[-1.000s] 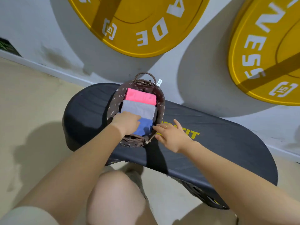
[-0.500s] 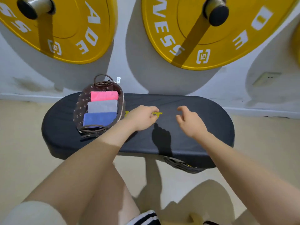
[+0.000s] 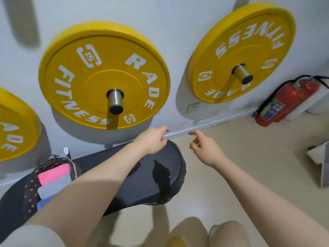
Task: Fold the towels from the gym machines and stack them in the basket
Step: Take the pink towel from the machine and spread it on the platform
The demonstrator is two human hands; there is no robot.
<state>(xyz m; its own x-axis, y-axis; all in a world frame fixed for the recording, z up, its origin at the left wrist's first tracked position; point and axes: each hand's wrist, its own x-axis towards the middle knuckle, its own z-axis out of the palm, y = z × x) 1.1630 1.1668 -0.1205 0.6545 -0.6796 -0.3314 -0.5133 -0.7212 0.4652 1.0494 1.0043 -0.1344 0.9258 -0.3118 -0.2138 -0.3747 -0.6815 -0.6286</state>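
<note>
Pale wall [image 3: 178,24] with yellow weight plates [image 3: 104,75], beige floor [image 3: 258,157], red extinguisher [image 3: 286,102] at right

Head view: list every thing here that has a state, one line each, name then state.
Dark dotted fabric-lined basket: on the black padded bench, holding towels.
Pink folded towel: in the basket, farthest.
Grey folded towel: in the basket, middle.
Blue folded towel: in the basket, nearest, partly hidden by the arm.
Left hand: empty, fingers loose.
Right hand: empty, fingers loose.
Red fire extinguisher: on the floor by the wall.
</note>
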